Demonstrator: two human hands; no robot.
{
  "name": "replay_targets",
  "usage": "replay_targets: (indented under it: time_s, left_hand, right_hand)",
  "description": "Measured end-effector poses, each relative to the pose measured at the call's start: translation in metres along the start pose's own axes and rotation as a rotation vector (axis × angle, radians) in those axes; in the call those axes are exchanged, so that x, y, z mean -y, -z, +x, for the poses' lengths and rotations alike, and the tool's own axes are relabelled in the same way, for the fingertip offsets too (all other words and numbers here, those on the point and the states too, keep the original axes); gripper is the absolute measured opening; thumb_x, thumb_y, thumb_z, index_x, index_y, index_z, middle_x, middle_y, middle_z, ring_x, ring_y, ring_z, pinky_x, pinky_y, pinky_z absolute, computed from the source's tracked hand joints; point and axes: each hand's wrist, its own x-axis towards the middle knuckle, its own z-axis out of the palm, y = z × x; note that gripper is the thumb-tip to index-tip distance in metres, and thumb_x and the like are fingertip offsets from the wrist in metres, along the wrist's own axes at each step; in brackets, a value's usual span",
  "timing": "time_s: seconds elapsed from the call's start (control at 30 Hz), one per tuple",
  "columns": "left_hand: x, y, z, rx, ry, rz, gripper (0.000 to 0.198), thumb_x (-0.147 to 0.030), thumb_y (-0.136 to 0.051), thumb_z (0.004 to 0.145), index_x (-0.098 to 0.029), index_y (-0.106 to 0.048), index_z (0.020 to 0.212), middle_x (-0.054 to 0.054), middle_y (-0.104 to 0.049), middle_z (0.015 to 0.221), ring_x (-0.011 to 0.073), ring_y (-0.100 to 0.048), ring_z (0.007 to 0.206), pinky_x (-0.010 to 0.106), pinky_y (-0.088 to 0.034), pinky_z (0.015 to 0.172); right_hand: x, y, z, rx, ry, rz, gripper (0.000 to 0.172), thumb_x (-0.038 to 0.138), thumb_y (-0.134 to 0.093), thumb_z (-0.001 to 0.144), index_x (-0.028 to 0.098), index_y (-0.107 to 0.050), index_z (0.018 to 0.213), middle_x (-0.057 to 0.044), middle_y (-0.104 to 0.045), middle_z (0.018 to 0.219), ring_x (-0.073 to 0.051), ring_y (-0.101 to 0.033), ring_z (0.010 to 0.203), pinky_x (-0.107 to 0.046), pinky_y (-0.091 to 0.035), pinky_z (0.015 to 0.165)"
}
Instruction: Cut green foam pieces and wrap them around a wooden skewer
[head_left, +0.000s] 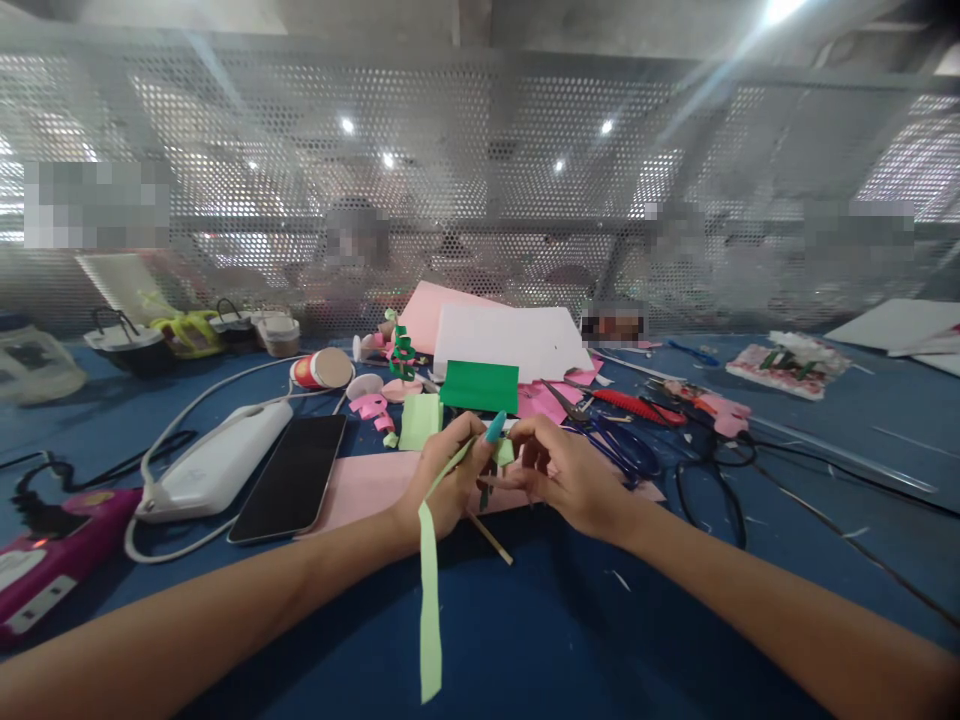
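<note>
My left hand is closed in a pinch on a light green paper strip, whose long tail hangs over its back toward the table edge. A thin wooden stick pokes out below the same hand. My right hand is closed, its fingertips at the folded upper end of the strip. Something dark green shows between the hands, partly hidden by fingers. Pink paper lies beneath them. Just beyond are a dark green paper piece and a light green paper pad.
To the left lie a black phone, a white power bank and a magenta socket strip. Blue-handled scissors and red-handled pliers rest at right. White sheets stand before a perforated metal screen.
</note>
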Motion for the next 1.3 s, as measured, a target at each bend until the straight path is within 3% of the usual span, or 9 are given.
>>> replay_targets:
  time_s: [0.2,0.43,0.53,0.67,0.83,1.07,1.3]
  left_hand:
    - [-0.002,0.0,-0.002,0.024,-0.002,0.037,0.029,-0.042,-0.045,0.085,-0.018,-0.042,0.068,-0.005,-0.039,0.053,0.0078,-0.036,0.048,0.021,-0.029,0.045]
    - [0.004,0.0,-0.002,0.069,-0.041,0.009,0.03,-0.043,-0.045,0.085,-0.018,-0.042,0.07,-0.005,-0.041,0.055,0.0076,-0.036,0.048,0.02,-0.028,0.045]
    - [0.003,0.0,-0.002,0.062,-0.056,0.042,0.029,-0.043,-0.043,0.086,-0.018,-0.042,0.071,-0.005,-0.039,0.055,0.0077,-0.035,0.048,0.021,-0.027,0.045]
    - [0.001,0.0,-0.001,0.021,-0.117,0.11,0.029,-0.042,-0.044,0.086,-0.018,-0.041,0.069,-0.005,-0.037,0.057,0.0083,-0.033,0.051,0.022,-0.027,0.047]
    - [0.004,0.0,-0.001,0.039,-0.065,0.011,0.031,-0.044,-0.044,0.085,-0.019,-0.043,0.069,-0.003,-0.043,0.056,0.0089,-0.038,0.049,0.023,-0.029,0.045]
    - [0.007,0.0,0.003,0.089,0.018,-0.086,0.03,-0.043,-0.047,0.084,-0.018,-0.045,0.067,-0.003,-0.044,0.058,0.01,-0.045,0.052,0.023,-0.037,0.047]
    - [0.003,-0.001,0.003,0.194,0.172,-0.243,0.027,-0.042,-0.052,0.081,-0.017,-0.047,0.071,-0.004,-0.045,0.057,0.008,-0.043,0.047,0.021,-0.032,0.042]
  right_hand:
    - [-0.003,0.012,0.003,0.033,0.199,-0.325,0.03,0.043,-0.039,0.093,0.017,-0.052,0.09,-0.006,-0.063,0.077,-0.013,-0.054,0.06,-0.023,-0.036,0.054]
    - [-0.005,0.012,0.002,0.027,0.262,-0.34,0.031,0.042,-0.036,0.094,0.017,-0.054,0.087,-0.005,-0.062,0.074,-0.014,-0.056,0.064,-0.023,-0.038,0.058]
    - [-0.004,0.009,0.002,0.018,0.176,-0.222,0.032,0.045,-0.039,0.092,0.017,-0.053,0.083,-0.004,-0.06,0.07,-0.013,-0.053,0.06,-0.023,-0.038,0.055]
    - [-0.003,-0.001,0.001,0.013,-0.068,0.116,0.038,0.054,-0.047,0.086,0.017,-0.052,0.08,-0.001,-0.056,0.064,-0.012,-0.052,0.054,-0.022,-0.039,0.049]
    - [0.0,-0.01,0.002,0.003,-0.269,0.443,0.033,0.047,-0.055,0.083,0.016,-0.052,0.071,0.002,-0.052,0.059,-0.009,-0.051,0.05,-0.02,-0.041,0.046]
    - [-0.002,-0.007,0.002,0.001,-0.247,0.502,0.03,0.045,-0.061,0.079,0.016,-0.057,0.072,0.001,-0.055,0.063,-0.01,-0.053,0.055,-0.021,-0.045,0.051]
    - [-0.003,-0.002,0.001,-0.056,-0.071,0.185,0.029,0.044,-0.054,0.085,0.017,-0.06,0.074,-0.001,-0.06,0.062,-0.012,-0.055,0.054,-0.022,-0.043,0.051]
